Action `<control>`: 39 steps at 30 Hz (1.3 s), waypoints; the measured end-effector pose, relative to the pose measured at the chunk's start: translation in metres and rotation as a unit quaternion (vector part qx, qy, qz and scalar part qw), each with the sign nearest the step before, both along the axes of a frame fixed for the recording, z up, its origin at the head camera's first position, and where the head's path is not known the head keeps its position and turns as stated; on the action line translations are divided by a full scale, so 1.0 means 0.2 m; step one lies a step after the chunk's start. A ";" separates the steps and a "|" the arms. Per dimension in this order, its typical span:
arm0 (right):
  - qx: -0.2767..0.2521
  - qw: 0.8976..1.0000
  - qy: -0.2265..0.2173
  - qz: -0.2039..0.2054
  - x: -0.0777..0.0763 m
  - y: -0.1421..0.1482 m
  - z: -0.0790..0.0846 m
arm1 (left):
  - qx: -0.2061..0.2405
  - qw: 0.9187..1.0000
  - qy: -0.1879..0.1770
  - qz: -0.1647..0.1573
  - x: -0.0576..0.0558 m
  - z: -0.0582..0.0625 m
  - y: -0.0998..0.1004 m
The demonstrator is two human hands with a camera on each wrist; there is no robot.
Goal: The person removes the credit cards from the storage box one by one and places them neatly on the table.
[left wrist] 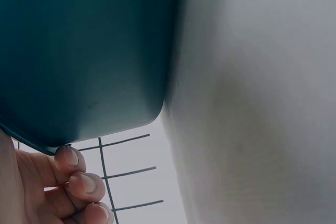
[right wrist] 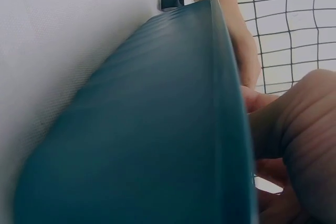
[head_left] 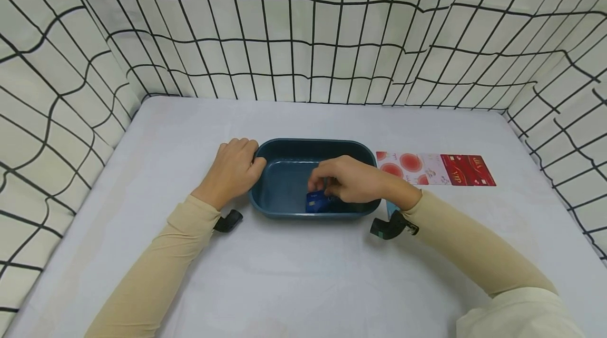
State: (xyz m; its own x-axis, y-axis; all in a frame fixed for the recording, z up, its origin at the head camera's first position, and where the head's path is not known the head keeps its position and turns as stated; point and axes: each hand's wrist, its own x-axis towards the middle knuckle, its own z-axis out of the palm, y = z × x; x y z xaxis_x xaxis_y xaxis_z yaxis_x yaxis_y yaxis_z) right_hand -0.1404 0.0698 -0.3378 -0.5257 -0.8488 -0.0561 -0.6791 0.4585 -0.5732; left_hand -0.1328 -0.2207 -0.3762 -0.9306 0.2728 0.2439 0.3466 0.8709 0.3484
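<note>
A dark teal plastic tub (head_left: 284,185) sits on the table in the middle of the head view. My left hand (head_left: 235,164) grips its left rim, the thumb at the inner side. Curled fingertips (left wrist: 81,184) show under the rim in the left wrist view. Inside the tub, my right hand (head_left: 348,177) pinches a small blue card (head_left: 315,204) near the front wall. Part of the card is hidden by the fingers. In the right wrist view the tub's side wall (right wrist: 147,114) covers most of the picture, and the card cannot be seen.
Right of the tub lies a flat strip with pink circles (head_left: 410,161) and a red end (head_left: 469,170). A light blue piece (head_left: 391,208) shows partly under my right wrist. Black wire grid (head_left: 303,43) stands behind and at both sides of the white-covered table (head_left: 303,285).
</note>
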 end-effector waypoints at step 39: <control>-0.061 0.995 -0.020 -0.081 0.01 0.11 0.02 | -0.006 1.000 0.002 0.003 0.01 0.00 0.01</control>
